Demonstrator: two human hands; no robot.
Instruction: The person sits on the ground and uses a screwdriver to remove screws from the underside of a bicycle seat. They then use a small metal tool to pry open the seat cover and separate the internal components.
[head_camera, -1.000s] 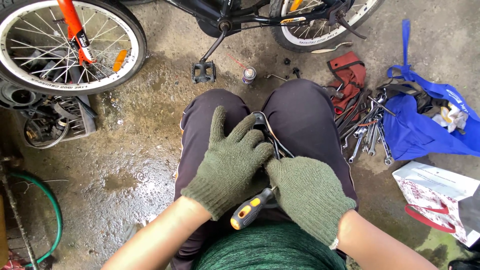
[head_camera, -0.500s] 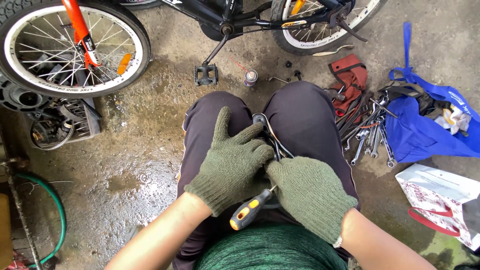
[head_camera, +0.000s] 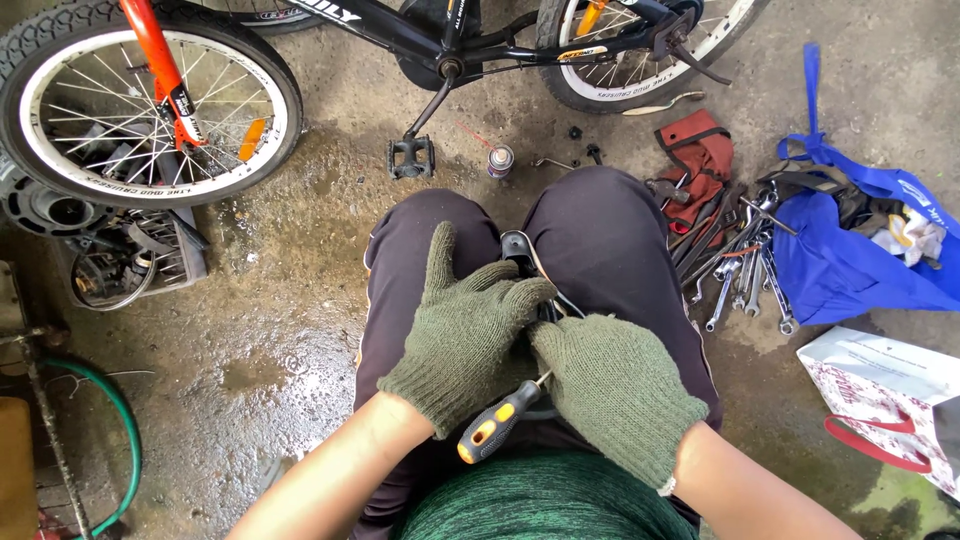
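Both my hands wear green knit gloves and work over my lap, between my knees. My left hand (head_camera: 468, 325) is closed over a black bicycle part (head_camera: 518, 248) with thin cables, thumb pointing up. My right hand (head_camera: 610, 385) grips a screwdriver with a black and orange handle (head_camera: 498, 422), its shaft running under my left palm toward the part. The tip is hidden by the gloves.
A black bicycle (head_camera: 450, 40) with an orange fork (head_camera: 160, 75) lies ahead, its pedal (head_camera: 411, 157) and a small spray can (head_camera: 500, 160) near my knees. To the right lie several wrenches (head_camera: 735, 265), a red pouch (head_camera: 700, 155), a blue bag (head_camera: 850, 250) and a white bag (head_camera: 885, 385). A green hose (head_camera: 120, 430) curves at left.
The hands keep almost the same hold on the part and screwdriver. The view has shifted slightly, with the bicycle sitting a little higher in frame.
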